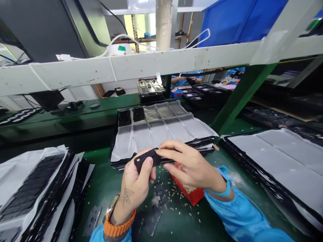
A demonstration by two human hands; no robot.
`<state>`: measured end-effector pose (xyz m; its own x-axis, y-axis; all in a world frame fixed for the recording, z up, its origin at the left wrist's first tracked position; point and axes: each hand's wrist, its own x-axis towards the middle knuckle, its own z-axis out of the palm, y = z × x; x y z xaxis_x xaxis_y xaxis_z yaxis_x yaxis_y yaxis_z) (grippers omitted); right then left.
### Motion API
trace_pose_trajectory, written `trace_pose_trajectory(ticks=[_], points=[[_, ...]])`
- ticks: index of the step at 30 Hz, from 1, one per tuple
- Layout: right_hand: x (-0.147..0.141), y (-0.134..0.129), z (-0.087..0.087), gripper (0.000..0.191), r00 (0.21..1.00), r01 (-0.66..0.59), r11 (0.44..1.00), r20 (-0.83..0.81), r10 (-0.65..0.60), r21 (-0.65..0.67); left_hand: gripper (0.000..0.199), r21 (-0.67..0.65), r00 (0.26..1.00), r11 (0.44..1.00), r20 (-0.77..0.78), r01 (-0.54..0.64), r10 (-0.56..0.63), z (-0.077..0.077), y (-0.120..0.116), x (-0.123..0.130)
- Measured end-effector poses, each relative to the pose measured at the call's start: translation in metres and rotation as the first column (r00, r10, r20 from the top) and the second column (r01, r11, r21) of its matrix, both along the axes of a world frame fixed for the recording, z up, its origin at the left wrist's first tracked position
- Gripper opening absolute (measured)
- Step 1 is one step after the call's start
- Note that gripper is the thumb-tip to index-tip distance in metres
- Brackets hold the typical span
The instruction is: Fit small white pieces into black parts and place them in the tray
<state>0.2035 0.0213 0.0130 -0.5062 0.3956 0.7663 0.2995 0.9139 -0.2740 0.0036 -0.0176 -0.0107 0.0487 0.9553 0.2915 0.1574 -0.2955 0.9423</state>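
My left hand (pixel 137 181) grips a small flat black plastic part (pixel 145 161), thumb across its upper face. A small pale square piece sits near the part's left end, another at its right end. Above that right end, my right hand (pixel 189 163) has its fingers stretched out and apart, a fingertip touching the corner. Under the right hand lies a red box (pixel 195 196) holding many tiny beige pieces. More of these beige bits are scattered on the green table (pixel 184 222). Dark flat parts (pixel 151 220) lie on the table below my hands.
A stack of trays with white lining (pixel 161 132) stands ahead, two compartments holding black parts. Another tray stack (pixel 37 188) is at left, and lined trays (pixel 285 161) at right. A white shelf beam (pixel 151 65) crosses above. A co-worker's hands (pixel 188 80) show behind it.
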Motion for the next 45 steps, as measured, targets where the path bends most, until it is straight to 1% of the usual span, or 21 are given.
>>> trace_pose_trajectory(ticks=[1, 4, 5, 6, 7, 8, 9, 11, 13, 16, 17, 19, 21, 25, 28, 29, 31, 33, 35, 38, 45], points=[[0.0, 0.0, 0.0, 0.01, 1.0, 0.004, 0.999, -0.022, -0.004, 0.034, 0.037, 0.041, 0.999, 0.999, -0.03, -0.018, 0.019, -0.001, 0.0, 0.0], [0.002, 0.0, 0.002, 0.024, 0.985, 0.069, 0.992, -0.165, -0.052, 0.103, 0.032, 0.163, 0.987, 0.985, -0.142, -0.054, 0.078, -0.005, 0.002, 0.002], [0.004, 0.0, 0.003, 0.019, 0.985, 0.089, 0.989, -0.157, -0.07, 0.116, 0.032, 0.182, 0.982, 0.982, -0.169, -0.05, 0.082, -0.006, 0.003, 0.003], [0.005, 0.001, 0.003, 0.009, 0.992, 0.092, 0.987, -0.104, -0.078, 0.133, 0.032, 0.182, 0.98, 0.982, -0.184, -0.04, 0.074, -0.007, 0.004, 0.004], [0.006, 0.002, 0.003, 0.006, 0.997, 0.08, 0.985, -0.025, -0.078, 0.152, 0.033, 0.168, 0.981, 0.985, -0.184, -0.028, 0.059, -0.008, 0.004, 0.005], [0.007, 0.003, 0.002, 0.015, 0.996, 0.06, 0.983, 0.053, -0.07, 0.173, 0.034, 0.148, 0.985, 0.989, -0.169, -0.019, 0.044, -0.008, 0.004, 0.006], [0.007, 0.005, 0.002, 0.017, 0.993, 0.04, 0.98, 0.098, -0.059, 0.194, 0.035, 0.125, 0.989, 0.992, -0.141, -0.016, 0.034, -0.008, 0.004, 0.007], [0.008, 0.007, 0.0, 0.008, 0.997, 0.016, 0.973, 0.064, -0.032, 0.231, 0.038, 0.074, 0.997, 0.997, -0.077, -0.025, 0.031, -0.007, 0.004, 0.008], [0.008, 0.008, -0.001, 0.008, 1.0, 0.003, 0.97, 0.008, -0.005, 0.243, 0.039, 0.027, 0.999, 0.999, -0.024, -0.03, 0.031, -0.006, 0.004, 0.008], [0.007, 0.007, -0.001, 0.024, 0.998, -0.046, 0.966, 0.061, 0.032, 0.254, 0.04, -0.018, 0.998, 1.0, 0.059, -0.02, 0.021, -0.003, 0.004, 0.007], [0.007, 0.006, -0.001, 0.023, 0.998, -0.042, 0.965, 0.051, 0.03, 0.26, 0.04, -0.023, 0.996, 1.0, 0.087, -0.021, 0.023, -0.003, 0.005, 0.007], [0.006, 0.004, -0.001, 0.013, 0.998, -0.006, 0.966, -0.057, 0.021, 0.257, 0.041, -0.028, 0.993, 0.999, 0.115, -0.036, 0.039, -0.003, 0.005, 0.007], [0.006, 0.003, -0.001, 0.012, 0.989, 0.009, 0.969, -0.143, 0.028, 0.246, 0.042, -0.028, 0.994, 0.999, 0.096, -0.044, 0.046, -0.002, 0.005, 0.007], [0.005, 0.005, -0.002, 0.024, 0.998, -0.041, 0.966, -0.039, 0.052, 0.257, 0.042, -0.015, 0.999, 1.0, 0.033, -0.023, 0.024, -0.001, 0.005, 0.009], [0.002, 0.005, -0.004, 0.019, 0.994, -0.002, 0.974, -0.11, 0.028, 0.228, 0.04, -0.021, 1.0, 1.0, 0.01, 0.008, -0.007, -0.001, 0.004, 0.01], [0.0, 0.004, -0.005, 0.021, 0.99, -0.01, 0.976, -0.132, 0.04, 0.216, 0.039, -0.026, 1.0, 0.999, 0.004, 0.028, -0.028, -0.002, 0.004, 0.01], [-0.005, 0.002, -0.006, 0.028, 0.991, -0.068, 0.977, -0.1, 0.089, 0.201, 0.036, -0.026, 0.998, 0.998, -0.003, 0.06, -0.06, -0.005, 0.004, 0.012], [-0.01, 0.0, -0.008, 0.033, 0.992, -0.122, 0.972, -0.016, 0.128, 0.199, 0.033, -0.001, 0.999, 0.999, -0.007, 0.041, -0.041, -0.007, 0.003, 0.014], [-0.015, -0.001, -0.011, 0.033, 0.99, -0.139, 0.969, 0.025, 0.137, 0.206, 0.028, 0.049, 1.0, 0.999, -0.018, 0.003, -0.002, -0.007, 0.003, 0.016], [-0.02, -0.002, -0.015, 0.032, 0.992, -0.125, 0.967, 0.014, 0.125, 0.221, 0.024, 0.098, 1.0, 0.995, -0.022, 0.0, 0.002, -0.006, 0.0, 0.018], [-0.024, -0.004, -0.017, 0.033, 0.995, -0.09, 0.961, -0.005, 0.095, 0.26, 0.027, 0.102, 1.0, 0.995, -0.017, -0.01, 0.011, -0.005, -0.001, 0.019]])
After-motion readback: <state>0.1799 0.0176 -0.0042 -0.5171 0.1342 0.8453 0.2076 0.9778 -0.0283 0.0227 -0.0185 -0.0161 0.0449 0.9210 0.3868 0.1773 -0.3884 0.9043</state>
